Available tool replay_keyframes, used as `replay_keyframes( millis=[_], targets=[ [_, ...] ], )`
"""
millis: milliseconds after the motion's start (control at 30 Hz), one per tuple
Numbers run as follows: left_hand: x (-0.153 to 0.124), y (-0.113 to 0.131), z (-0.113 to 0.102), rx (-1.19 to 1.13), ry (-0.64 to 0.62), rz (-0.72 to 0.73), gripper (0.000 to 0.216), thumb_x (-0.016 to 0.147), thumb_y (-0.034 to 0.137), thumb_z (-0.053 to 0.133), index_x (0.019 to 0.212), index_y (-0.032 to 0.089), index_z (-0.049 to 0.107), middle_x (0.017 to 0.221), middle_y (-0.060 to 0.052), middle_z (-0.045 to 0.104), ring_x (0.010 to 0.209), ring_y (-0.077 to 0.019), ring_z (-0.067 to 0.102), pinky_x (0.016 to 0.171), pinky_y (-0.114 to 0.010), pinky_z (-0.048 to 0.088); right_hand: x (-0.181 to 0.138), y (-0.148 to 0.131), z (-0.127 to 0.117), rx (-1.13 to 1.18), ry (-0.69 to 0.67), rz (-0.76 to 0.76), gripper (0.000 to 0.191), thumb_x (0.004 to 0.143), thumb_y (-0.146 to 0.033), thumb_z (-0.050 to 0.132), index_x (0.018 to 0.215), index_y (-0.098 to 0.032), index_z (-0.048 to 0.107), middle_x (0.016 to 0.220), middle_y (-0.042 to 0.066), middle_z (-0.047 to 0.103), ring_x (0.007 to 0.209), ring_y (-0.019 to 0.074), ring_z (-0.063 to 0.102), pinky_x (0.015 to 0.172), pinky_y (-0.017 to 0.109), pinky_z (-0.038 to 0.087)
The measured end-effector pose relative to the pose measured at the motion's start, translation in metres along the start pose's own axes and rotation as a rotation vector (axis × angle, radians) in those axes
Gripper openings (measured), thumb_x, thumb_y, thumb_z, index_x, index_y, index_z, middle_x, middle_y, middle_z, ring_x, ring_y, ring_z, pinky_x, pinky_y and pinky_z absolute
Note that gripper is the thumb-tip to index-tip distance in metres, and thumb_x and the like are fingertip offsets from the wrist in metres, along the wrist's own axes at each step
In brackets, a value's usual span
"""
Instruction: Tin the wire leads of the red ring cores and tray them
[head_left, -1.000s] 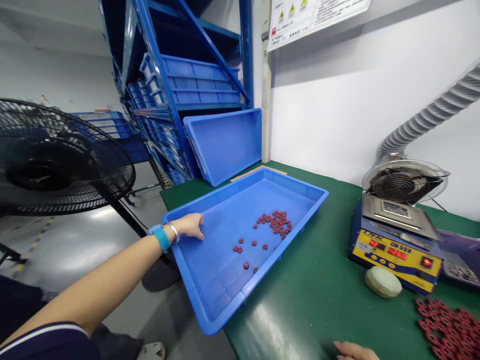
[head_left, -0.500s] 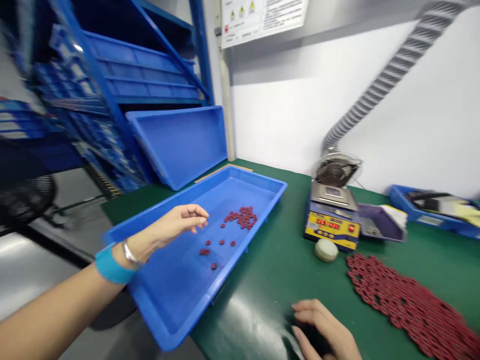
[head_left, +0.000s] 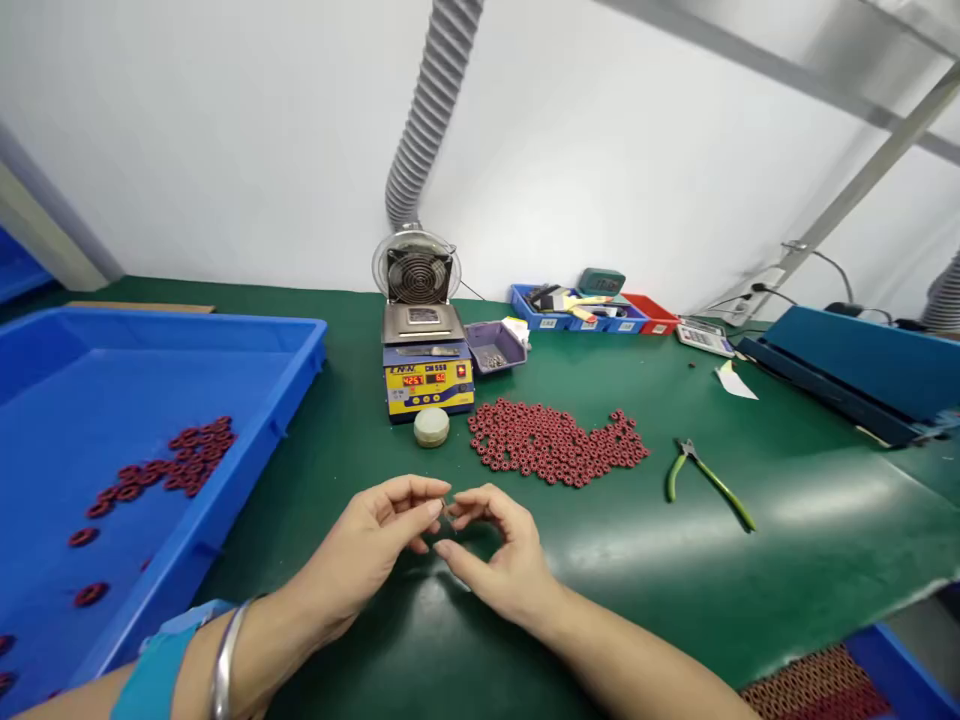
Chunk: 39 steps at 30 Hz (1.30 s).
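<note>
My left hand (head_left: 375, 545) and my right hand (head_left: 499, 555) meet fingertip to fingertip low over the green table (head_left: 750, 560). Both pinch at a tiny object between them, too small to name. A spread of several small red rings (head_left: 555, 445) lies on the table just beyond my hands. More of these red rings (head_left: 176, 465) lie scattered in the big blue tray (head_left: 247, 480) at my left. My left wrist wears a blue band and a metal bangle.
A yellow-faced solder pot (head_left: 427, 370) with a small fan and grey duct stands behind the rings, a round white puck (head_left: 431, 427) before it. Green-handled pliers (head_left: 705, 478) lie at right. Small parts bins (head_left: 592, 308) sit at the back, a blue box (head_left: 855, 370) far right.
The view swung right from the tray and shelves to the table. My left hand left the blue tray and joined my right hand in a pinch at the front.
</note>
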<state>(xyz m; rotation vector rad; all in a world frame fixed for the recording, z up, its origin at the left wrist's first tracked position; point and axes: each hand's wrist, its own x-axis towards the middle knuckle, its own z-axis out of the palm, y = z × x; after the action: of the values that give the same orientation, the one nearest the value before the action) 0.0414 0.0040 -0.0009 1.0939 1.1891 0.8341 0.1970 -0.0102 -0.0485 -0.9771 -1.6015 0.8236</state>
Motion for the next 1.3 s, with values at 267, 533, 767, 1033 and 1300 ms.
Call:
replay_keyframes(
  millis=[267,533,767,1033,1300],
  targets=[
    [-0.001,0.000,-0.002,-0.007,-0.028,-0.054,0.025,0.071,0.035,0.069,0.086,0.016,0.064,0.069,0.000,0.064,0.066,-0.0130,0.055,0.062,-0.023,0.045,0.005,-0.007,-0.002,-0.079,-0.056,-0.022,0.010,0.085,-0.022,0.051,0.080,-0.019,0.058,0.074,0.002,0.060,0.070,0.0138,0.056,0.067,0.027,0.046],
    [-0.007,0.000,-0.001,-0.158,0.032,-0.103,0.032,0.064,0.037,0.076,0.085,0.015,0.064,0.081,-0.002,0.068,0.073,-0.0134,0.061,0.070,-0.024,0.050,0.003,0.004,-0.017,0.120,0.133,0.091,0.016,0.089,-0.025,0.048,0.076,-0.018,0.055,0.071,0.000,0.056,0.067,0.0120,0.055,0.065,0.025,0.045],
    [-0.006,-0.002,0.003,-0.161,-0.024,-0.106,0.030,0.066,0.035,0.076,0.085,0.015,0.064,0.077,-0.001,0.068,0.074,-0.0126,0.063,0.072,-0.021,0.051,0.008,-0.004,-0.011,0.021,-0.029,-0.076,0.008,0.083,-0.016,0.056,0.091,-0.018,0.058,0.092,0.006,0.060,0.088,0.0164,0.057,0.080,0.031,0.046],
    [-0.006,-0.006,0.001,-0.153,-0.003,-0.072,0.033,0.064,0.036,0.078,0.083,0.015,0.062,0.078,-0.001,0.068,0.075,-0.0123,0.062,0.073,-0.021,0.049,0.004,0.000,-0.022,0.038,0.101,-0.103,0.009,0.085,-0.012,0.049,0.086,-0.019,0.056,0.085,0.004,0.057,0.084,0.0152,0.055,0.077,0.031,0.045],
    [-0.006,-0.009,0.001,-0.103,-0.072,-0.074,0.031,0.065,0.033,0.077,0.082,0.015,0.060,0.076,-0.001,0.067,0.072,-0.0119,0.060,0.071,-0.022,0.047,0.009,-0.005,-0.018,0.076,-0.058,-0.039,0.022,0.072,-0.008,0.059,0.093,-0.016,0.060,0.096,0.008,0.061,0.094,0.0182,0.058,0.085,0.033,0.047]
  ],
)
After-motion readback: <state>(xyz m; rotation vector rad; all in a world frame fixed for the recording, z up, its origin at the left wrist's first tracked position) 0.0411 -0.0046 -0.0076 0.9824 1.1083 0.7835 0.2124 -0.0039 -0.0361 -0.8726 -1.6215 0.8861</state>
